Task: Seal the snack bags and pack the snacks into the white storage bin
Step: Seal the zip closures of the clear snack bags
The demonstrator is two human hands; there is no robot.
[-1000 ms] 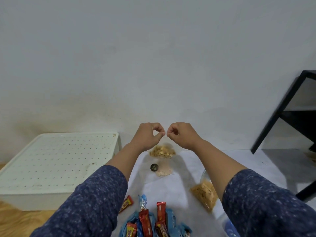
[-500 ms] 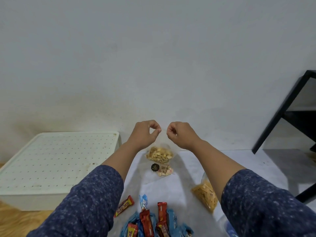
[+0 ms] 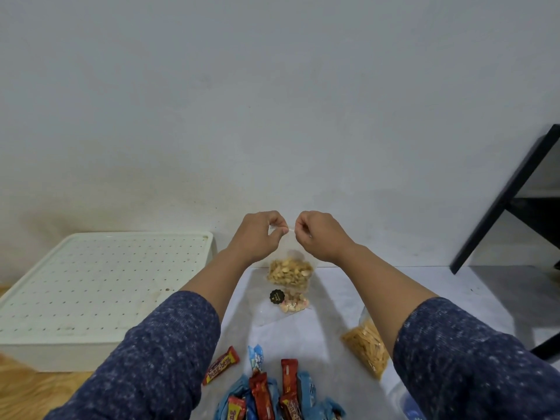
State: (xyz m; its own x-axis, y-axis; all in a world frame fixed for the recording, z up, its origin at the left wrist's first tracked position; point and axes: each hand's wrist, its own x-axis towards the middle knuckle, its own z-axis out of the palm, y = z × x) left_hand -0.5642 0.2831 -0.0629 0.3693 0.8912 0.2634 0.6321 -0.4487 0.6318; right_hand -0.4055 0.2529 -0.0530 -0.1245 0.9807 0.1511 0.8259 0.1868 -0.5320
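We hold a clear bag of peanuts (image 3: 289, 272) up in front of us, just off the white surface (image 3: 303, 338), with our left hand (image 3: 257, 236) pinching the top edge at its left end and our right hand (image 3: 318, 236) pinching the same edge at its right end, thumbs and forefingers nearly meeting at the middle. The nuts sag in the bottom of the bag, which hangs below both fists. Directly under it, toward 6 o'clock, lies a second small clear bag (image 3: 288, 303) with pale pink pieces and a round black sticker. At about 4 o'clock from that one, beside our right forearm, a bag of yellow stick snacks (image 3: 365, 348) rests on the surface. Nearest us, at 6 o'clock, sits a heap of red and blue wrapped candy bars (image 3: 272, 395), with one red bar (image 3: 220, 365) lying apart at its 10 o'clock. The white storage bin (image 3: 100, 292) stands at 9 o'clock of the bags, its perforated top facing up. A black frame (image 3: 503, 198) leans at 3 o'clock by the wall.
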